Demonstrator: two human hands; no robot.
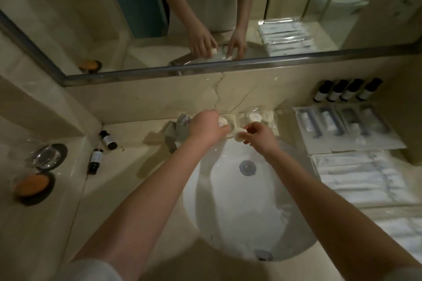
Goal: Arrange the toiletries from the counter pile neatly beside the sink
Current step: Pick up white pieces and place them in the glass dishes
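Both my hands reach over the back rim of the white sink (230,201). My left hand (209,128) grips a small white round packet (222,123) behind the faucet (175,129). My right hand (258,134) pinches another small white round packet (239,134) just right of it. Several more white round packets (255,117) lie in a row against the back wall. Right of the sink, wrapped toothbrush kits (338,124) lie side by side, and four dark bottles (347,90) stand in a line behind them.
Two dark bottles (100,150) lie on the left counter. A glass dish (49,155) and a black dish with orange soap (32,186) sit further left. Stacked white wrapped packs (360,175) fill the right counter. The mirror (182,18) spans the back wall.
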